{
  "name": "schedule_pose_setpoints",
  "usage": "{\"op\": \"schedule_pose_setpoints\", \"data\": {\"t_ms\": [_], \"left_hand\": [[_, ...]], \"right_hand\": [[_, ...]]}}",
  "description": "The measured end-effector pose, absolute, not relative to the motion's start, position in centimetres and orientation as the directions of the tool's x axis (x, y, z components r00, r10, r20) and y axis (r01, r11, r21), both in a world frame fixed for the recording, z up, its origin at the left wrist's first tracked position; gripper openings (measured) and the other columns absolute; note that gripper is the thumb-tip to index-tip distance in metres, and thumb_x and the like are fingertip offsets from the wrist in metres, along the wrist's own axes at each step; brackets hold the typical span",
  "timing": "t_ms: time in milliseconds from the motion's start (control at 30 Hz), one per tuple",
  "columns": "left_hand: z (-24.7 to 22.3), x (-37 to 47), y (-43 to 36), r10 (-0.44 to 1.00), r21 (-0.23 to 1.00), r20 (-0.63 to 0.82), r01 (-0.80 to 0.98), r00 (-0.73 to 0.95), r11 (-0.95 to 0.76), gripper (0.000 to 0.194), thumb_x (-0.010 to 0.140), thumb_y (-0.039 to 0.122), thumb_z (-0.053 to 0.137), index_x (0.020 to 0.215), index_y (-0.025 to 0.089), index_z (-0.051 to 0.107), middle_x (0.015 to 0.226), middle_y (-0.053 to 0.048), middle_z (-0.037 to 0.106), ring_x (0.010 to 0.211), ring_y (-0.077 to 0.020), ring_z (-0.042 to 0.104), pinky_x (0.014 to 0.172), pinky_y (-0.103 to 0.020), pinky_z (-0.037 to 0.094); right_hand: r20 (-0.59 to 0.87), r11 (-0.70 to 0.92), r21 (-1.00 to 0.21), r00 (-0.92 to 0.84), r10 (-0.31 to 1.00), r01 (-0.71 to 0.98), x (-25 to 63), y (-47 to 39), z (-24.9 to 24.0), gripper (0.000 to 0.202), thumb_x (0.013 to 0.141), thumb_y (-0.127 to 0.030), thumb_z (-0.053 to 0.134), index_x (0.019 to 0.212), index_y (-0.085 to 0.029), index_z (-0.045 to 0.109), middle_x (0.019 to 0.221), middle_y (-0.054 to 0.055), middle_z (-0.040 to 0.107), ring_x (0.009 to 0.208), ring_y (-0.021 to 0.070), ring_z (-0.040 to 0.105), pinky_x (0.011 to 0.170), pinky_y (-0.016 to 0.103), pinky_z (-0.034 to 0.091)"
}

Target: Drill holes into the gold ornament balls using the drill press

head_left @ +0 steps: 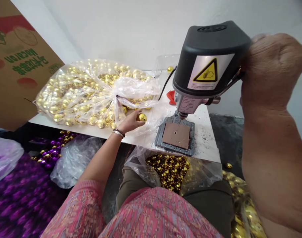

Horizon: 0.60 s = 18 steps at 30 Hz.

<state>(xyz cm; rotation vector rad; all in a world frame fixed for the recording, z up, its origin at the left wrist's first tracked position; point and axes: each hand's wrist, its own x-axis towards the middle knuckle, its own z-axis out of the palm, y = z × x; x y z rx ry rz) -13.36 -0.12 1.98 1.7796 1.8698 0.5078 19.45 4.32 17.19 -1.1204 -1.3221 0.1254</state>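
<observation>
My left hand (132, 121) is closed on a shiny gold ball (142, 117), held with the fingers at the mouth of a clear plastic bag. That bag (74, 89) lies on its side on the white table (207, 137), full of gold balls and gathered at the neck. At the upper right, my right hand (272, 62) is wrapped around the feed lever of a small black drill press (210, 49); its fingers are mostly hidden behind the motor housing. Below the chuck (183, 114), a brown square plate (176, 135) with a small central hole sits on the grey base (161, 144).
Dark shavings are scattered around the base. A bag of gold balls (167, 170) hangs open at my lap, and another (247, 208) lies at right. Purple balls (22, 198) fill a bag at lower left. A cardboard box (19, 66) leans at left; a red item (171, 97) lies behind.
</observation>
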Motion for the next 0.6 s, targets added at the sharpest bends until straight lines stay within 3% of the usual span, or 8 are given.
{"op": "schedule_pose_setpoints", "data": {"t_ms": [100,167,233,400,600], "left_hand": [[1.8,-11.0,-1.9,0.957,0.899,-0.145,0.438,0.252,0.02,0.054,0.085,0.049,0.075,0.127,0.016,0.068,0.105,-0.008,0.075,0.084,-0.0169,0.069,0.074,-0.028,0.054],[1.5,-8.9,-2.5,0.922,0.963,-0.178,0.252,0.343,0.092,0.056,0.084,0.056,0.077,0.123,0.017,0.068,0.104,-0.008,0.074,0.082,-0.0151,0.069,0.07,-0.026,0.051],[0.9,-6.7,-2.6,0.916,0.973,-0.204,0.174,0.345,0.152,0.057,0.083,0.056,0.079,0.123,0.017,0.067,0.106,-0.008,0.074,0.079,-0.0131,0.068,0.067,-0.024,0.049],[-0.9,-3.2,-1.6,0.944,0.97,-0.192,0.201,0.269,0.14,0.046,0.085,0.049,0.08,0.115,0.016,0.068,0.095,-0.002,0.07,0.063,-0.0069,0.054,0.06,-0.023,0.044],[-1.6,-1.7,-1.2,0.969,0.94,-0.168,0.326,0.18,0.103,0.039,0.086,0.043,0.078,0.114,0.018,0.07,0.096,-0.002,0.07,0.069,-0.0103,0.055,0.061,-0.023,0.043]], "right_hand": [[0.63,0.497,-0.773,0.383,0.676,0.394,18.6,4.0,17.9,0.049,0.094,0.003,0.043,0.05,-0.016,0.035,0.051,-0.009,0.012,0.055,0.0013,0.012,0.06,0.023,0.021],[0.593,0.482,-0.804,0.408,0.694,0.348,18.3,3.8,18.1,0.051,0.097,0.0,0.042,0.049,-0.016,0.035,0.049,-0.009,0.017,0.055,0.0009,0.016,0.061,0.022,0.023],[0.572,0.461,-0.819,0.417,0.706,0.343,18.2,3.8,18.1,0.05,0.099,-0.003,0.042,0.051,-0.016,0.034,0.048,-0.009,0.027,0.054,0.0003,0.024,0.063,0.022,0.025],[0.569,0.459,-0.818,0.375,0.732,0.347,18.9,4.2,17.4,0.041,0.103,-0.014,0.045,0.062,-0.018,0.039,0.057,-0.006,0.045,0.058,0.0031,0.038,0.069,0.024,0.034],[0.619,0.511,-0.775,0.288,0.73,0.372,19.6,4.8,16.6,0.038,0.105,-0.028,0.046,0.069,-0.021,0.039,0.064,-0.004,0.045,0.062,0.0067,0.042,0.068,0.026,0.035]]}}
